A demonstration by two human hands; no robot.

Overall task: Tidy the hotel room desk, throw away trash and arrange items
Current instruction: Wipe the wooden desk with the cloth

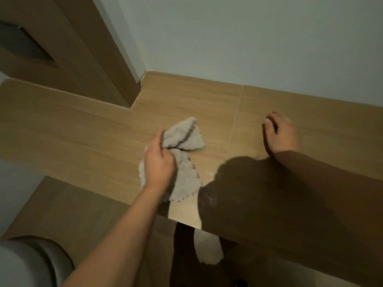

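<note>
A pale grey fluffy cloth (184, 139) with a dark stitched edge lies crumpled on the wooden desk (83, 129). My left hand (158, 162) grips the cloth at its middle, fingers curled round the fabric; part of the cloth hangs out below the hand toward the desk's front edge. My right hand (279, 135) rests on the desk to the right, fingers bent down with the tips touching the wood, holding nothing. A dark shadow covers the desk's near right part.
A pale wall (248, 38) backs the desk. A wooden cabinet panel (68, 48) with a dark opening stands at the far left. A round grey bin (31, 264) sits on the floor at the lower left, below the desk's front edge.
</note>
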